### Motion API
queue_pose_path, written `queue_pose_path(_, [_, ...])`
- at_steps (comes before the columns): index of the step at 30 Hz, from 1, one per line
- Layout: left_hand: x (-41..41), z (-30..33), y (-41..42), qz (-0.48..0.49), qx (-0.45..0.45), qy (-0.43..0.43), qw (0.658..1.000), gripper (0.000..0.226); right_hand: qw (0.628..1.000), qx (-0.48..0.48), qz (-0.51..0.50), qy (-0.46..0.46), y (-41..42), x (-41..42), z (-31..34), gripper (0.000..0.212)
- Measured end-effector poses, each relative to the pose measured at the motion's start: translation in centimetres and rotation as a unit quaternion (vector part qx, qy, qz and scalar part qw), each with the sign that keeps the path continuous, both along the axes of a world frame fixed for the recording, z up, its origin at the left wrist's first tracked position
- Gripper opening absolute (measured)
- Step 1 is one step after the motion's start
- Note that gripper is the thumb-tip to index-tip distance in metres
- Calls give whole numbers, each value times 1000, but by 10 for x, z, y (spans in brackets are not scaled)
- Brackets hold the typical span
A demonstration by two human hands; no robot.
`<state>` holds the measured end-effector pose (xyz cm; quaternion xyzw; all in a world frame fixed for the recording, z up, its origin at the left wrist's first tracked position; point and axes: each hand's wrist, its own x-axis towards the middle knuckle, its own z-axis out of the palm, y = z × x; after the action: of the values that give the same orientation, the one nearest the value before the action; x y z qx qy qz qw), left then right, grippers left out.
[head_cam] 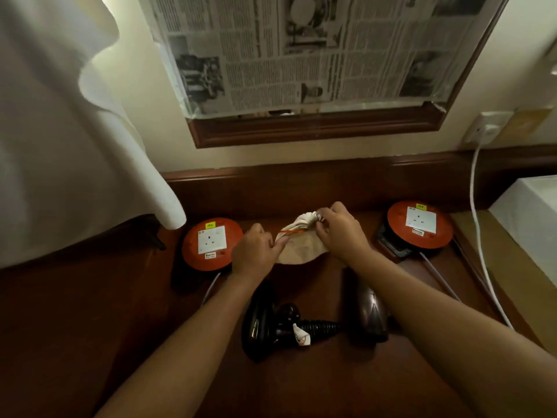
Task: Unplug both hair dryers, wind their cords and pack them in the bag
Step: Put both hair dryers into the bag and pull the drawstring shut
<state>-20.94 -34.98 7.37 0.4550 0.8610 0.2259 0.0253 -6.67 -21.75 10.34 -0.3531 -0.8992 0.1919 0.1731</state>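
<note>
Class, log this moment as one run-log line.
left hand: pinches bag | right hand: grips gathered bag mouth | hair dryers: on table, unpacked | stage: opening bag

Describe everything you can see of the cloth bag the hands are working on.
The drawstring bag is small, of beige cloth, lying on the dark wooden desk between two orange socket reels. Its mouth is bunched shut, with an orange drawstring running from it. The right hand pinches the gathered mouth; the left hand pinches the near edge. It looks flat; the hair dryers lie outside it.

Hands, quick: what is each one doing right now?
Left hand: pinching the orange drawstring of the cloth bag.
Right hand: gripping the bag's gathered neck.
</note>
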Motion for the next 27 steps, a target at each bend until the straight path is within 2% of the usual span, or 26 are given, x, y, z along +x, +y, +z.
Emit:
queue_pose_path(2, [-3, 17, -5, -1, 25, 4, 1000, 52, 998, -21, -24, 59, -3, -3, 19, 26])
queue_pose_path(4, [-6, 36, -6, 10, 95, 5, 995, 49, 992, -35, -47, 112, -5, -6, 37, 22])
queue_pose_path(6, [-2, 55, -2, 9, 176, 8, 984, 44, 986, -47, -55, 147, -8, -8, 55, 17])
queue_pose_path(8, [8, 74, 7, -28, 205, -3, 978, 45, 985, -43, -42, 163, -12, -10, 70, 14])
queue_pose_path(12, [18, 102, 22, -101, 211, -68, 970, 38, 989, -9, -9, 146, -10, -8, 93, 10])
queue_pose_path(17, [25, 133, 34, -124, 185, -54, 973, 33, 994, 20, 50, 99, 5, 7, 123, 12])
queue_pose_path(20, [34, 149, 47, -129, 145, -11, 981, 35, 991, 34, 84, 96, 9, 20, 137, 9])
queue_pose_path(23, [48, 157, 57, -141, 110, 19, 984, 26, 992, 46, 94, 73, 18, 34, 141, 6])
queue_pose_path(27, [68, 159, 62, -126, 114, 65, 983, 25, 990, 88, 101, 54, 26, 45, 143, 13])
